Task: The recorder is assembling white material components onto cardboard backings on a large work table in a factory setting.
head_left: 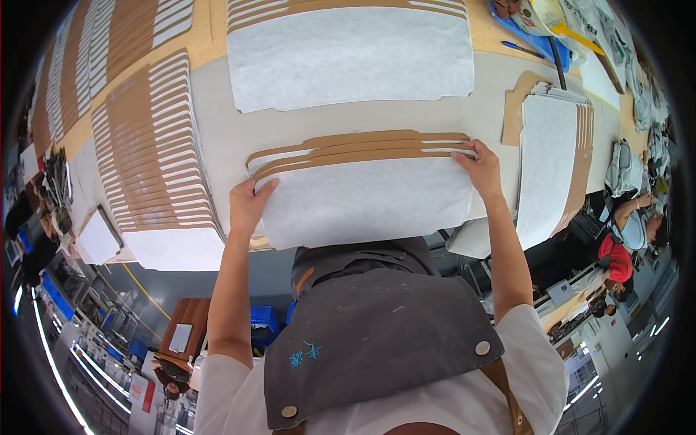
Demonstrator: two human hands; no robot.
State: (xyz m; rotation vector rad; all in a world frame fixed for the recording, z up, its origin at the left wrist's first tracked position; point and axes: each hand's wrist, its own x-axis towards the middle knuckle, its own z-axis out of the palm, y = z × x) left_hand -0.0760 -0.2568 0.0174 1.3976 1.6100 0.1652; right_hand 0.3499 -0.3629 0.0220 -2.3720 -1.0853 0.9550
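Several flat panels [366, 199], white-faced with brown strips along their far edges, lie overlapped in front of me at the table's near edge. Their brown edges are fanned in steps. My left hand [250, 205] pinches the left end of these panels, thumb on the white face. At the right end my right hand [480, 170] grips the same panels, its thumb on top and fingers around the far corner. Just beyond them is a larger fanned stack of white panels [351, 58] with brown edges.
To the left, a long fanned row of brown-and-white panels [156, 138] reaches the near edge. Another stack [547, 163] stands at the right. A blue tray [518, 29] with tools and a blue pen [522, 49] lie at the far right. Other people work beyond on the right.
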